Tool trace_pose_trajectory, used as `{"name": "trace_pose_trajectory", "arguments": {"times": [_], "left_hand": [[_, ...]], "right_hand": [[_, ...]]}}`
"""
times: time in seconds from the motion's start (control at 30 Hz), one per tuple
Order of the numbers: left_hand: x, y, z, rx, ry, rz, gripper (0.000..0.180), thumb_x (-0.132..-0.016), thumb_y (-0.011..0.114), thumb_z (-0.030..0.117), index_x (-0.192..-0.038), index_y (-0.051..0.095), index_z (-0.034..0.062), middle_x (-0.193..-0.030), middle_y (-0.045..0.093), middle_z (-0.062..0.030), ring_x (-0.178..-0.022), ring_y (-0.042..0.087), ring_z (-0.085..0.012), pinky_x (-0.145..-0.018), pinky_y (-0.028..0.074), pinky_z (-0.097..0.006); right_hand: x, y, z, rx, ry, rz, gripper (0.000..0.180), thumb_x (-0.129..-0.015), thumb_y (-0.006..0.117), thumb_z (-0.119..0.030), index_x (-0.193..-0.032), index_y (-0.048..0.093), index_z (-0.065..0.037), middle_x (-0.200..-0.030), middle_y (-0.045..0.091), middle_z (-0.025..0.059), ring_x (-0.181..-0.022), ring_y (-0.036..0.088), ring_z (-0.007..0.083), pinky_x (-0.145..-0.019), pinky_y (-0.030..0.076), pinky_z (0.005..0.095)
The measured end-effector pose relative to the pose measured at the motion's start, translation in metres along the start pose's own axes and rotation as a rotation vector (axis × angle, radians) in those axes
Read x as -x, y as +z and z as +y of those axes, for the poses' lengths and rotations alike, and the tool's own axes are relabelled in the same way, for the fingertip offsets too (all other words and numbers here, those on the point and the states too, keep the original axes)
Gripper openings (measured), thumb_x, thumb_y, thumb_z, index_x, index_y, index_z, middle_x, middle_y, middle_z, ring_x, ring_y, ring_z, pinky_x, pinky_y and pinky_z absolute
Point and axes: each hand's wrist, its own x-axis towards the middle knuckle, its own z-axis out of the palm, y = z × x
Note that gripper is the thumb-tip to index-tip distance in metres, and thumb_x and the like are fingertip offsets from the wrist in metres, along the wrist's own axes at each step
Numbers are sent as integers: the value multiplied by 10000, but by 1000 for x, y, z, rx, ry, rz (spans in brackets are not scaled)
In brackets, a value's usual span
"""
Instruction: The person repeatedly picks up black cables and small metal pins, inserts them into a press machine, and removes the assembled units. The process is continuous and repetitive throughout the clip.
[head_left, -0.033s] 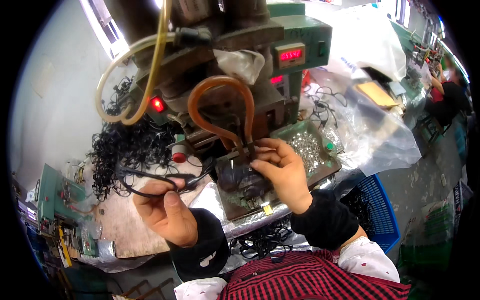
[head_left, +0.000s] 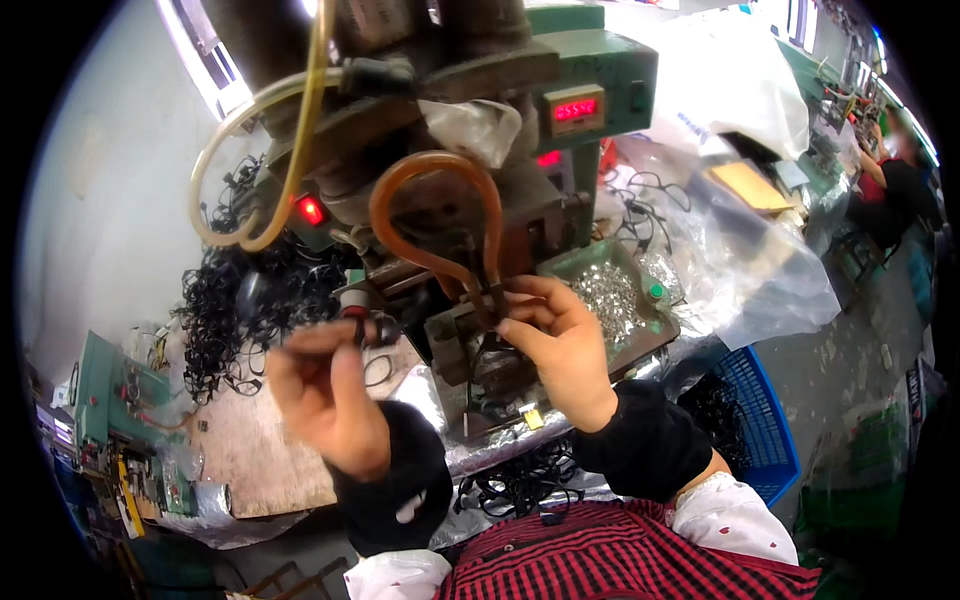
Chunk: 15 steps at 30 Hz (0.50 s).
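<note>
My left hand (head_left: 335, 400) is raised over the left of the bench, its fingers smeared by motion. A dark blurred cable end (head_left: 382, 330) shows at its fingertips, close to a red push button (head_left: 354, 304). My right hand (head_left: 568, 350) reaches to the press, thumb and fingers drawn together at the metal mould block (head_left: 452, 352), just below the ends of a looped orange hose (head_left: 440, 165). What lies between those fingertips is too small and dark to tell.
Tangled black cables (head_left: 225, 310) pile up behind on the left. Right of the mould stands a green tray (head_left: 640, 335) of small metal parts. A blue basket (head_left: 765, 420) with dark pieces is below right. Clear plastic bags (head_left: 740, 250) lie farther right. Another person (head_left: 885, 180) sits far right.
My left hand has swung slightly, and the cable loop at its fingers is now blurred. Glossy dark shapes over the mould block no longer show. My right hand stays at the block.
</note>
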Motion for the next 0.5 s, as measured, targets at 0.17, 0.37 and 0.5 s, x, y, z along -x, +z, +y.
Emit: {"name": "trace_pose_trajectory", "arguments": {"times": [0.17,0.37,0.5], "left_hand": [[16,4,13,-44,-161,-112,85,-905,556,-59,-976,533,-19,-886,646,-133,-797,645,-195,-772,526,-310],[25,37,12,-49,-396,-276,132,-844,706,-32,-950,629,-35,-900,703,-88,-804,653,-113,-747,515,-237],[24,41,12,-80,-412,-295,117,-851,702,-22,-946,634,-31,-878,697,-76,-779,645,-98,-728,511,-225]], "right_hand": [[22,-13,-17,254,-101,-70,419,-861,625,-25,-1274,561,2,-1211,630,128,-1114,608,204,-969,460,323],[-16,-121,42,1495,-467,302,182,-752,714,-117,-920,682,-55,-1151,628,169,-1205,521,380,-900,474,459],[-30,-132,35,1330,-630,285,121,-754,716,-133,-847,671,-71,-1049,652,145,-1116,574,360,-824,488,443]]}}
